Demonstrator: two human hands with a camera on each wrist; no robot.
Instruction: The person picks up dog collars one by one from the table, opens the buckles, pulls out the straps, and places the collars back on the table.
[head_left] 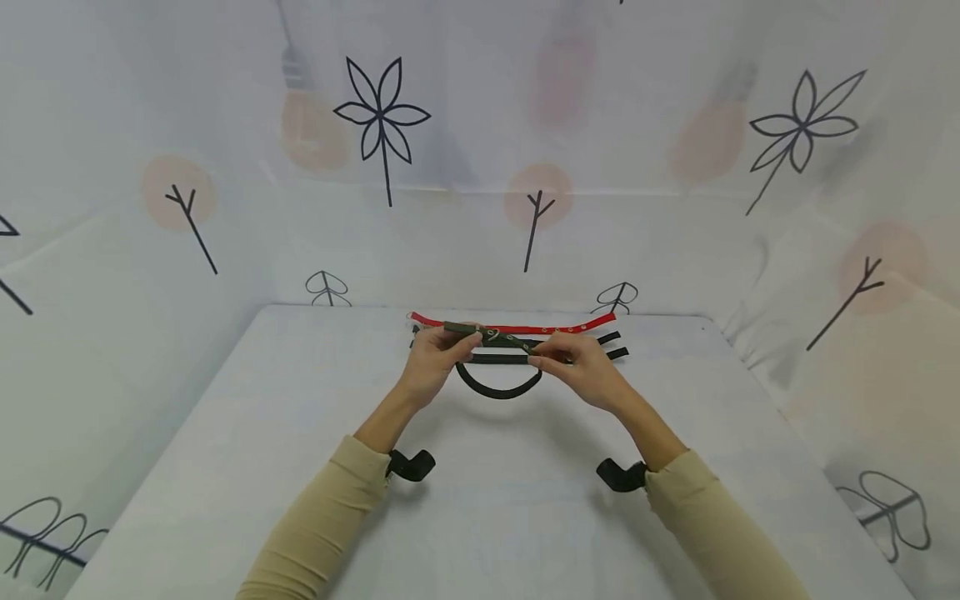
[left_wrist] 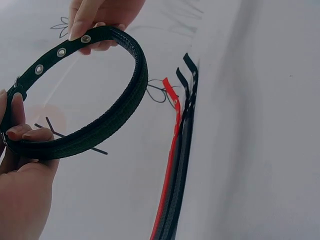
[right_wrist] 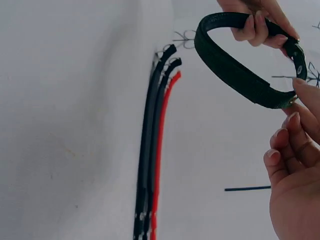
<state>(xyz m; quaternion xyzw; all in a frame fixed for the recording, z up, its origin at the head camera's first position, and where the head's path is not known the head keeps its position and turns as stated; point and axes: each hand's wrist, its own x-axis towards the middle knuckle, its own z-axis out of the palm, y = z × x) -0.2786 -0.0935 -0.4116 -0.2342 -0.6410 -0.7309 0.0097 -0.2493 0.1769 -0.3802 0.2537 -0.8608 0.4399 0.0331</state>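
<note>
A dark green collar (left_wrist: 100, 132) with metal eyelets is bent into a loop between my hands, held above the table. My left hand (head_left: 433, 358) pinches it near its metal buckle, which the fingers partly cover in the left wrist view. Farther along the loop, my right hand (head_left: 588, 371) pinches the strap by the eyelets between thumb and fingers. The lower curve of the loop hangs below both hands in the head view. Behind the hands lie a red collar (head_left: 517, 330) and two dark collars (right_wrist: 145, 150), side by side and partly hidden in the head view.
The white table (head_left: 300, 400) has its far edge just behind the laid-out collars. White cloth (head_left: 457, 242) printed with flowers and twigs hangs behind and at both sides. Black wrist mounts (head_left: 412, 465) show below each hand.
</note>
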